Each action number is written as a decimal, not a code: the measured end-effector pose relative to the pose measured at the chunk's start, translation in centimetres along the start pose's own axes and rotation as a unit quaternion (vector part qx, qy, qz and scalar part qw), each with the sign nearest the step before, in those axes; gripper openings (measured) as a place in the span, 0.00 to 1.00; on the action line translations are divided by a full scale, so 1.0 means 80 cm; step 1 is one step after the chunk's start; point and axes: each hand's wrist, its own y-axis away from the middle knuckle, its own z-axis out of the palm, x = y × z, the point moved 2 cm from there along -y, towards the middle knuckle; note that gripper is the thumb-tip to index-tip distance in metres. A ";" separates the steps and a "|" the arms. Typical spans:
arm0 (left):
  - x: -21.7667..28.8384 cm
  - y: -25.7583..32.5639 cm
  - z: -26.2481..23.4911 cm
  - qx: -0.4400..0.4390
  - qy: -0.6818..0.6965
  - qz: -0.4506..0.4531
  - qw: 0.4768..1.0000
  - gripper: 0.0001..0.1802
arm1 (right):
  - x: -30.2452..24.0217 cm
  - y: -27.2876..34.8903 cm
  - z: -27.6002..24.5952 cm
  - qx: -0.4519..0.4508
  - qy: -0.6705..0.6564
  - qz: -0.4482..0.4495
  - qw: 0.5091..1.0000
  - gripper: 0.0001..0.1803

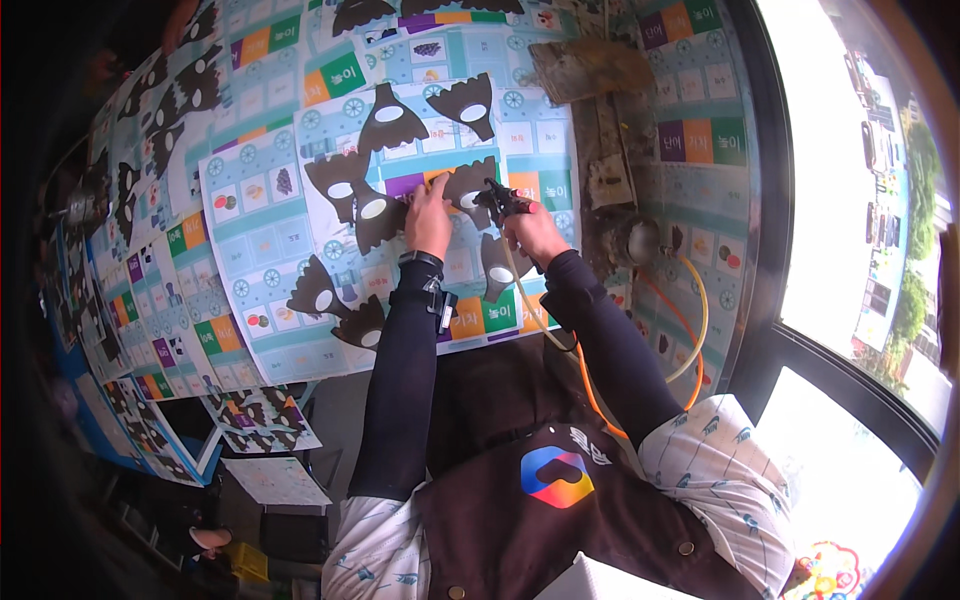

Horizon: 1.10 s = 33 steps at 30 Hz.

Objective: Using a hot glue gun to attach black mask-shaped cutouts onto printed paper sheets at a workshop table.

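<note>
My right hand (535,236) is wrapped round a small dark spray gun (500,202), its nozzle end pointing left. A pale yellow hose (522,296) runs down from the gun towards my right forearm. Just left of the nozzle lies a dark brown flared cut piece (470,188) with a white oval in it. Stretched fingers of my left hand (429,222) rest at that piece's left edge; whether they press on it, I cannot tell. Beside my left hand lies a similar dark piece (378,218), and another (500,268) sits below the gun.
Several more dark pieces (395,122) are spread over printed sheets (270,245) covering the table. To the right stand a stained brown board (590,70) and a round metal fitting (643,240) near an orange hose (690,345). A dark-framed window (765,250) borders the right side.
</note>
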 end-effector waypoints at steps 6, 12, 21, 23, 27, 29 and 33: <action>-0.003 0.000 0.002 0.002 -0.002 0.004 1.000 0.25 | 0.014 0.000 -0.014 0.041 -0.012 0.009 0.999 0.07; -0.003 0.001 0.002 0.006 -0.002 0.003 1.000 0.26 | 0.023 0.015 -0.012 0.020 0.028 0.015 0.999 0.07; -0.003 0.001 0.002 0.006 -0.004 0.005 1.000 0.26 | 0.011 0.022 -0.008 -0.024 -0.040 0.033 0.998 0.06; -0.003 0.001 0.002 0.004 -0.004 0.004 1.000 0.26 | 0.022 0.017 -0.014 -0.011 -0.026 0.029 0.999 0.06; -0.001 0.001 0.002 -0.004 -0.004 -0.004 1.000 0.26 | 0.022 0.013 -0.022 0.038 -0.021 0.004 0.999 0.07; 0.002 0.001 0.000 -0.004 -0.005 -0.003 1.000 0.26 | 0.018 0.011 -0.025 0.045 -0.015 0.005 0.999 0.07; 0.000 -0.001 0.000 -0.005 -0.011 -0.004 1.000 0.26 | 0.020 0.019 -0.026 0.031 0.011 0.013 0.999 0.07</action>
